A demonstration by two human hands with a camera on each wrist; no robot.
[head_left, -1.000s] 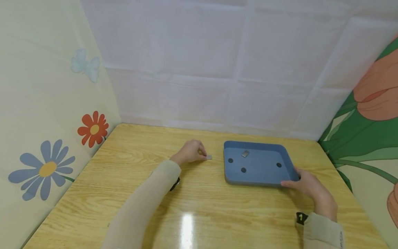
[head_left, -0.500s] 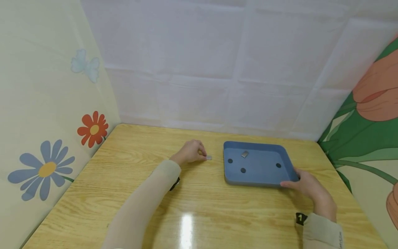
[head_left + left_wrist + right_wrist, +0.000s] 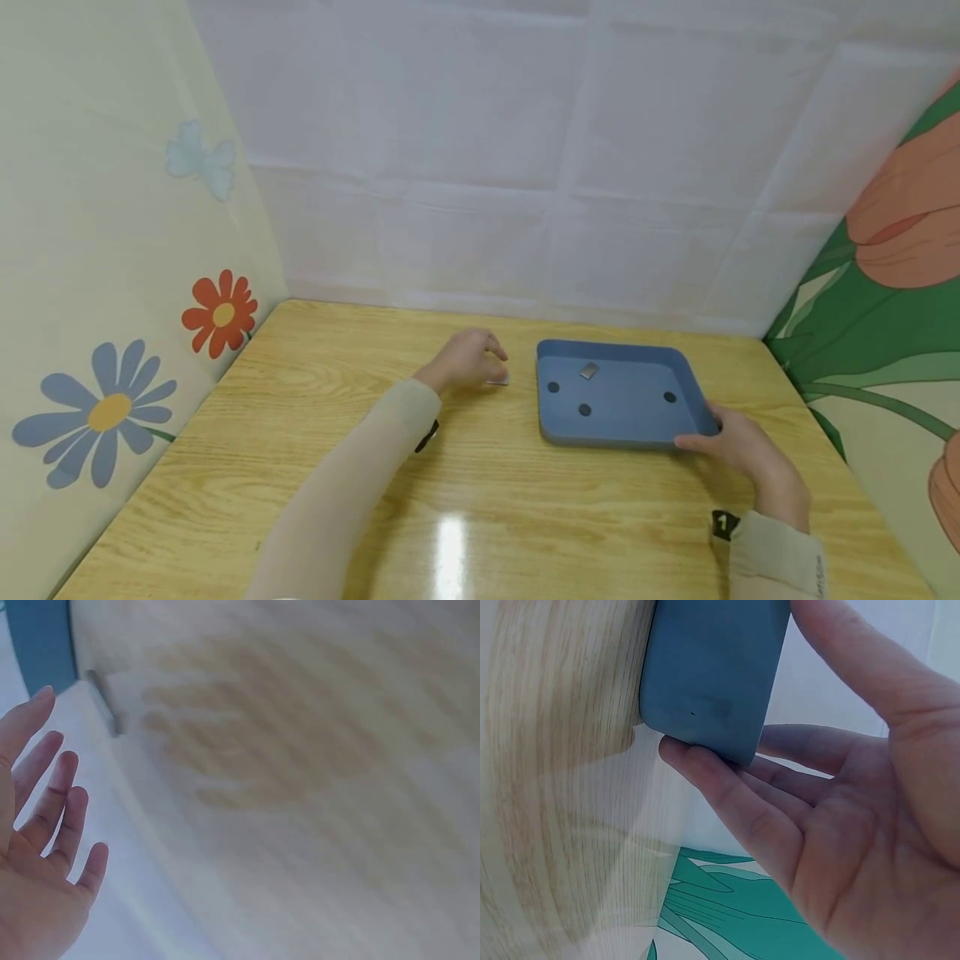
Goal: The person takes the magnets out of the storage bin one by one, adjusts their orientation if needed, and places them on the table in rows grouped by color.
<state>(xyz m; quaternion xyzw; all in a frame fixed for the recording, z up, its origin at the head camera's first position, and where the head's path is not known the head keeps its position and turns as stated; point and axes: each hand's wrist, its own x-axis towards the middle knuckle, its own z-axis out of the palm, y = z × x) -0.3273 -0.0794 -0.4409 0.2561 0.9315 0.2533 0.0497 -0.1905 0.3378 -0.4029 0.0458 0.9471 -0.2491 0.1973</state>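
Note:
My left hand point(image 3: 467, 360) hovers over the table just left of the tray, its fingers loosely spread and holding nothing. Close to its fingertips, a small flat silvery rectangular piece point(image 3: 498, 382) lies on the wood; the left wrist view shows this piece point(image 3: 103, 703) apart from the fingers. My right hand point(image 3: 753, 454) grips the near right corner of a blue rectangular tray point(image 3: 630, 392), thumb at the rim and fingers against the outer wall. Inside the tray rest another silvery rectangular piece point(image 3: 588, 371) and three dark round discs, one of them a disc point(image 3: 670, 397) at the right.
The tray stands on a wood-grain table point(image 3: 480, 467). A white cloth point(image 3: 450, 167) hangs behind the table's back edge. Flower-printed panels flank it, the left panel point(image 3: 90, 250) pale and the right panel point(image 3: 900, 333) with large tulips.
My left fingers have come away from the small silvery piece they were touching and spread, the hand lifting slightly. The right hand and tray look unmoved.

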